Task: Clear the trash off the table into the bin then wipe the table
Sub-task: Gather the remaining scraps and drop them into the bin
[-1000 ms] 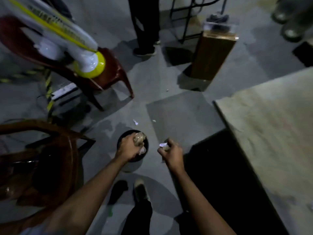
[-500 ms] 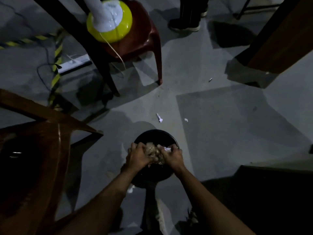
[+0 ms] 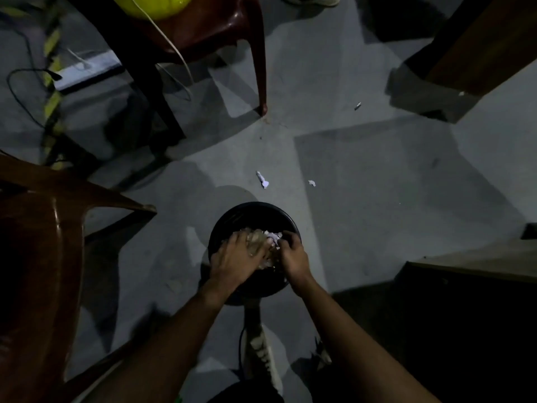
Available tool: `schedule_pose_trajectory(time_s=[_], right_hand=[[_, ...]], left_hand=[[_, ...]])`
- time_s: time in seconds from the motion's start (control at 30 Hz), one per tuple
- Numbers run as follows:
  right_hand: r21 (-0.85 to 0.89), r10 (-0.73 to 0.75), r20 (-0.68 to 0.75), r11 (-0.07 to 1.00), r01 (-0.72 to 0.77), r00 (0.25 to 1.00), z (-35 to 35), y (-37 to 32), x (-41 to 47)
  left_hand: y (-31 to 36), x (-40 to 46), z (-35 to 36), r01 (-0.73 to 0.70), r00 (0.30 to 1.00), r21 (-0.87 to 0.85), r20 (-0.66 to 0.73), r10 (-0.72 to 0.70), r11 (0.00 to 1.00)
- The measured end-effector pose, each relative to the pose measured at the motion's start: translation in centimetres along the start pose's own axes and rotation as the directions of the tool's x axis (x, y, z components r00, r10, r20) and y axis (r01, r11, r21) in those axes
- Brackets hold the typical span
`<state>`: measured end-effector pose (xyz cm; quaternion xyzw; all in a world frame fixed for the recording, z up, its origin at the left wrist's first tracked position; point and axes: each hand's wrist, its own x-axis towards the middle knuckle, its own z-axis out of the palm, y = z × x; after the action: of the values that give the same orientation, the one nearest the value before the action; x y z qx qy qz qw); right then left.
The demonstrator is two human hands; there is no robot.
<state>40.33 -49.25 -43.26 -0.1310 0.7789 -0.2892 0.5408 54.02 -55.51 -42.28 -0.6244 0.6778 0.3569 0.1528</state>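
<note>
A round black bin (image 3: 250,212) stands on the grey floor below me. Both my hands are inside its mouth on a wad of crumpled brownish and white paper trash (image 3: 263,241). My left hand (image 3: 232,257) lies over the wad with fingers spread, pressing it down. My right hand (image 3: 293,254) has its fingers curled round the white scraps at the wad's right side. Only a dim edge of the table (image 3: 476,257) shows at the right.
Two white paper scraps (image 3: 262,180) (image 3: 311,183) lie on the floor beyond the bin, another bit (image 3: 357,106) farther right. A brown chair (image 3: 43,242) is at left, a red chair (image 3: 232,30) with a yellow fan base at top, a wooden stand (image 3: 479,48) upper right.
My hands came together and went down into the bin with the trash. My head dropped lower and closer, so the table slid out of view.
</note>
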Motion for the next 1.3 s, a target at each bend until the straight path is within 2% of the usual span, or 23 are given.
schedule_pose_trajectory(time_s=[0.07,0.17,0.3,0.37,0.5,0.67,0.77,0.97,1.1,1.2,1.3], right_hand=[[0.125,0.090,0.007,0.988,-0.090,0.996,0.1,0.1,0.5],[0.298,0.149,0.044,0.942,-0.155,0.988,0.5,2.4,3.1],[0.366,0.170,0.086,0.911,-0.189,0.982,-0.4,-0.2,0.6],[0.333,0.152,0.095,0.926,-0.176,0.984,-0.8,-0.4,0.0],[0.235,0.124,0.089,0.962,-0.142,0.988,-1.4,-0.6,-1.1],[0.147,0.093,0.064,0.984,-0.102,0.994,-1.4,1.0,-0.8],[0.094,0.088,0.033,0.991,-0.091,0.996,-1.9,0.5,-1.9],[0.127,0.080,-0.014,0.989,-0.078,0.997,-3.4,-1.0,-4.6],[0.123,0.070,-0.019,0.990,-0.068,0.997,-4.1,-1.3,-6.0],[0.042,0.009,-0.037,0.999,-0.008,0.999,-5.1,-1.8,-7.4],[-0.112,-0.102,-0.029,0.989,0.098,0.994,-6.6,-2.9,-10.0]], left_hand=[[-0.1,0.3,-0.1,0.015,1.000,0.045,-0.027,-0.014,0.999],[-0.2,0.9,-0.2,0.039,0.998,0.105,-0.054,-0.034,0.994],[-0.5,1.3,0.6,0.029,0.999,0.207,-0.043,-0.021,0.978],[-0.6,1.6,0.8,0.042,0.999,0.210,-0.029,-0.037,0.977],[-1.2,2.7,1.2,0.071,0.996,0.063,0.056,-0.074,0.996],[-2.2,3.0,1.3,-0.033,0.993,-0.080,-0.116,0.023,0.996],[-1.8,2.5,0.8,-0.038,0.982,-0.130,-0.190,0.013,0.991],[-2.0,1.5,0.1,-0.106,0.961,-0.270,-0.274,0.029,0.957],[-1.8,0.8,-0.4,-0.110,0.969,-0.374,-0.246,0.016,0.921],[-1.4,-0.8,-2.0,-0.120,0.974,-0.358,-0.224,0.040,0.926],[-1.6,-3.3,-3.9,-0.176,0.967,-0.208,-0.222,0.129,0.962]])
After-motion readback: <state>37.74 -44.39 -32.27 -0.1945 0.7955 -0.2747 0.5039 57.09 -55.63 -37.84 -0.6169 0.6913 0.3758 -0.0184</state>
